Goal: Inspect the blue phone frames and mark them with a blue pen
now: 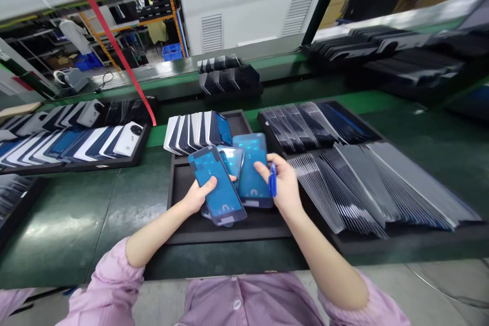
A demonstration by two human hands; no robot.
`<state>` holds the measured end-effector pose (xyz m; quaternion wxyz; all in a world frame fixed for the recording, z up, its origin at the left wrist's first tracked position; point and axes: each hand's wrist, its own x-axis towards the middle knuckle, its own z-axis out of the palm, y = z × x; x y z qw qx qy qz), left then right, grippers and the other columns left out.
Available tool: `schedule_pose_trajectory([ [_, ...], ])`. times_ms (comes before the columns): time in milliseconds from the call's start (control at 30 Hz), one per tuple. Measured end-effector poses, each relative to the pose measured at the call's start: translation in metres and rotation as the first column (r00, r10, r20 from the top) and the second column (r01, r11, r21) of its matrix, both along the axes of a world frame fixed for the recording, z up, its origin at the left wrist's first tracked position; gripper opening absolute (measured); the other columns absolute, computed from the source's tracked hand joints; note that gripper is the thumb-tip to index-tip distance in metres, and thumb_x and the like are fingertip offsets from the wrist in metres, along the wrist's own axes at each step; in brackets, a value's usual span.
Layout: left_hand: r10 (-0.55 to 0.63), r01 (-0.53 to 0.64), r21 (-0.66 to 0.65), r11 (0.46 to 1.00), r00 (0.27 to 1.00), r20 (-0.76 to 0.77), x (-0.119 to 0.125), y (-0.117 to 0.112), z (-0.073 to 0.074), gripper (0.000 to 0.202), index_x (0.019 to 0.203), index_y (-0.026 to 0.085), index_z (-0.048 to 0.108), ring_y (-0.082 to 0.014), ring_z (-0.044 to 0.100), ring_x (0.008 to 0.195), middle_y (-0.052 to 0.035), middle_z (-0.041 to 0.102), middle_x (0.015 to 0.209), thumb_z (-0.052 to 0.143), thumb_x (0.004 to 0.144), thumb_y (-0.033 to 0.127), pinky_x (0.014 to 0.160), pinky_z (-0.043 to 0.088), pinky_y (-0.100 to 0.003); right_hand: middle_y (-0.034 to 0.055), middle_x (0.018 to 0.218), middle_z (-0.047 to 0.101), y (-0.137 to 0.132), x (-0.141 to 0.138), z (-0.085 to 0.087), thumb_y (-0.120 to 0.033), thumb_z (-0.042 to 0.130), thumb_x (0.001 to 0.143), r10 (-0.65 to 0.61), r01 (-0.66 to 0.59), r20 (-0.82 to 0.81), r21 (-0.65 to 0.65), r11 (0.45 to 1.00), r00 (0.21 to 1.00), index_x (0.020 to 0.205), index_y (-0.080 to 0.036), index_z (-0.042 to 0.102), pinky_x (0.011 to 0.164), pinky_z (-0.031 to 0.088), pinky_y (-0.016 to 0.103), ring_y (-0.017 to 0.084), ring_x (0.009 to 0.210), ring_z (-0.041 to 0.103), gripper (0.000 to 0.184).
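My left hand (pixel 200 194) grips a blue-faced phone panel (pixel 218 186), thumb across its front and fingers behind. Beneath it, a second glossy panel (pixel 231 159) sticks out; whether the same fingers hold it, I cannot tell. My right hand (pixel 282 183) pinches another blue phone panel (pixel 252 170) by its right edge. A small blue object (pixel 272 180), perhaps a pen or clip, shows at the right fingers. Both hands are over a black foam tray (pixel 252 226), with a row of white and dark phone panels (pixel 196 131) at its far side.
To the right, a tray holds slanted rows of dark panels (pixel 305 125) and clear-grey panels (pixel 367 183). Phone back covers (pixel 87 140) fill a tray at left. More stacks (pixel 229 79) stand on the ledge behind. A red strip (pixel 114 43) hangs down at upper left.
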<state>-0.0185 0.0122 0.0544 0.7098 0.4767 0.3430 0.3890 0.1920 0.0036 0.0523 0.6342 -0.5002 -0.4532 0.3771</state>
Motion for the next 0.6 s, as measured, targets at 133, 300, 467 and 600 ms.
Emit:
schedule_pose_trajectory([
  [133,-0.029,0.03,-0.014,0.999,0.999,0.019,0.002,0.001,-0.002,0.065,0.101,0.013,0.076,-0.0331,0.069,0.104,-0.0165,0.072,0.116,0.076,0.068,0.069,0.091,0.057,-0.041,0.0012,0.069,0.064,-0.008,-0.026,-0.004,-0.058,0.082,0.067,0.223,-0.224,-0.031,-0.015,0.975,0.974,0.082,-0.02,0.066,0.058,0.052,0.029,0.019,0.063,0.06,0.044],
  [300,-0.07,0.071,-0.045,0.996,0.997,0.015,0.004,0.003,-0.006,0.067,0.106,0.012,0.075,-0.0339,0.071,0.1,-0.0191,0.072,0.114,0.072,0.072,0.07,0.093,0.056,-0.048,0.0037,0.078,0.07,-0.01,-0.034,-0.006,-0.057,0.087,0.061,0.365,-0.373,-0.111,-0.058,0.926,0.924,0.087,-0.021,0.064,0.064,0.058,0.032,0.023,0.072,0.069,0.05],
  [467,-0.042,0.043,0.054,0.998,0.999,-0.01,0.0,-0.004,0.001,0.062,0.099,0.015,0.077,-0.0332,0.067,0.109,-0.0151,0.073,0.111,0.074,0.069,0.069,0.102,0.051,-0.047,0.0051,0.083,0.073,-0.014,-0.027,0.001,-0.057,0.079,0.073,0.359,-0.36,0.034,0.015,0.933,0.933,0.097,-0.022,0.068,0.064,0.057,0.032,0.022,0.071,0.069,0.044],
  [600,-0.13,0.184,0.32,0.929,0.974,-0.183,-0.008,-0.011,0.021,0.036,0.09,0.021,0.08,-0.0338,0.064,0.117,-0.0118,0.075,0.102,0.078,0.072,0.052,0.11,0.043,-0.044,0.0024,0.065,0.067,-0.026,-0.017,0.015,-0.053,0.07,0.086,0.246,-0.332,0.343,0.22,0.917,0.907,0.085,-0.023,0.072,0.052,0.05,0.028,0.017,0.052,0.059,0.03],
])
